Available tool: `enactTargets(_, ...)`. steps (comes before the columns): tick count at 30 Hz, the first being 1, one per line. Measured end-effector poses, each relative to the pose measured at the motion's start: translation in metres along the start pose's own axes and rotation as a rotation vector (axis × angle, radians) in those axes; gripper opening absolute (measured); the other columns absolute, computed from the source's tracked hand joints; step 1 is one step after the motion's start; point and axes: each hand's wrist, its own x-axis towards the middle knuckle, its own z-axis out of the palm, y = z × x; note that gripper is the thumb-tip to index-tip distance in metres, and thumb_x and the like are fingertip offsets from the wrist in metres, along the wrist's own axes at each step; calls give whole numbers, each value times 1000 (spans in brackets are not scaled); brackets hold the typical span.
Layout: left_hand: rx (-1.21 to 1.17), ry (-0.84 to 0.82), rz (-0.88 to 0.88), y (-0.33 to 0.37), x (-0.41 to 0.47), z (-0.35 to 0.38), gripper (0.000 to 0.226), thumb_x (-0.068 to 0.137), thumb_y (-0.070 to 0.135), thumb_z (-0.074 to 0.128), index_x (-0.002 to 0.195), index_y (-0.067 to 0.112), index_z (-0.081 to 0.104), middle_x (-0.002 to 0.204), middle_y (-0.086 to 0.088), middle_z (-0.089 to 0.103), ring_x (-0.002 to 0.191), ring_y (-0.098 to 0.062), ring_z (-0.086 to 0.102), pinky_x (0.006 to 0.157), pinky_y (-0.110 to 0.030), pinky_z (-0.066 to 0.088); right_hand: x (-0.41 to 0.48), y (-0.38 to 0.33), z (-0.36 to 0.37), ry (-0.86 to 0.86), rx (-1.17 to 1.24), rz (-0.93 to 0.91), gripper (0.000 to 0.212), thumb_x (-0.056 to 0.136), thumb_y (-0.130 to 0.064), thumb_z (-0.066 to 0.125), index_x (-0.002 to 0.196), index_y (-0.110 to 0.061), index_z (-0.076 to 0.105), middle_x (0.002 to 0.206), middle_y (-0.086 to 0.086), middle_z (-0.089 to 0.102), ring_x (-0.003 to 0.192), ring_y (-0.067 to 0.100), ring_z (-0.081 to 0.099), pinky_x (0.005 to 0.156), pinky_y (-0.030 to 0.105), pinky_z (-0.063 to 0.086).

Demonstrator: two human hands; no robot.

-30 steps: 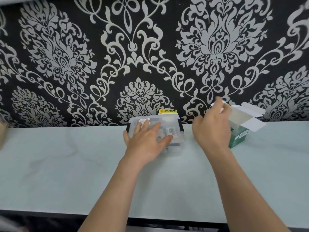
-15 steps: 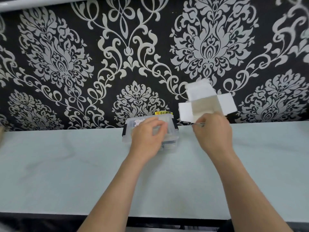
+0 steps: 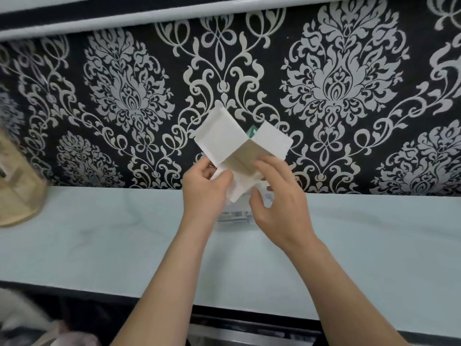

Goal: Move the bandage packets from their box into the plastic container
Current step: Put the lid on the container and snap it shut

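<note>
The bandage box [image 3: 239, 148] is up in the air in front of the wall, its white flaps spread open toward me and a bit of green print showing behind. My right hand [image 3: 279, 198] grips its lower right side. My left hand [image 3: 204, 188] pinches white packets [image 3: 240, 187] sticking out of the box's lower end. The clear plastic container [image 3: 235, 217] sits on the counter right under both hands, mostly hidden by them.
The pale counter [image 3: 99, 240] runs along a black and white patterned wall. A tan woven object [image 3: 17, 191] stands at the far left of the counter. The counter's front edge and a dark gap lie below my forearms.
My right hand has carried the box left, over the container. My left hand has left the container's top and taken hold at the box's open end.
</note>
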Motion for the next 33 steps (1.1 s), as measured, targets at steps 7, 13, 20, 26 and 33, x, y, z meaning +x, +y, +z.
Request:
enactTargets(7, 98, 233, -14, 22, -4, -91, 22, 78, 4, 61, 65, 20, 69, 57, 15, 63, 55, -4, 55, 61, -33, 49, 24, -77, 28, 142, 354, 215, 45, 85, -19, 69, 120, -28, 42, 117, -1, 47, 73, 9, 57, 66, 18, 48)
enactTargets(13, 275, 277, -106, 34, -40, -204, 23, 82, 9, 62, 61, 17, 63, 53, 13, 57, 47, -4, 50, 44, -18, 40, 19, -140, 89, -219, 511, 493, 24, 83, -10, 69, 106, -16, 65, 93, -7, 61, 86, 13, 61, 77, 28, 51)
enactTargets(20, 362, 382, -388, 1, -95, -319, 14, 83, 12, 65, 69, 12, 69, 76, -5, 60, 72, -20, 54, 70, -33, 49, -38, -205, 154, -676, 816, 791, 28, 84, -4, 69, 111, -3, 63, 91, 11, 67, 71, 19, 58, 65, 24, 51)
enactTargets(26, 330, 535, -612, -64, -137, -387, 5, 81, 4, 60, 78, 6, 63, 70, -13, 52, 57, -22, 49, 51, -29, 38, -106, -230, 215, -993, 693, 711, 17, 90, -11, 60, 105, -10, 68, 98, 3, 67, 84, 14, 61, 66, 23, 48)
enactTargets(33, 891, 427, -911, -139, -165, -413, 21, 87, 20, 53, 94, 1, 57, 99, -19, 62, 83, -35, 62, 70, -40, 54, -173, -224, 266, -1278, 596, 639, 53, 87, -17, 57, 138, -28, 46, 138, 0, 50, 126, 25, 51, 103, 39, 44)
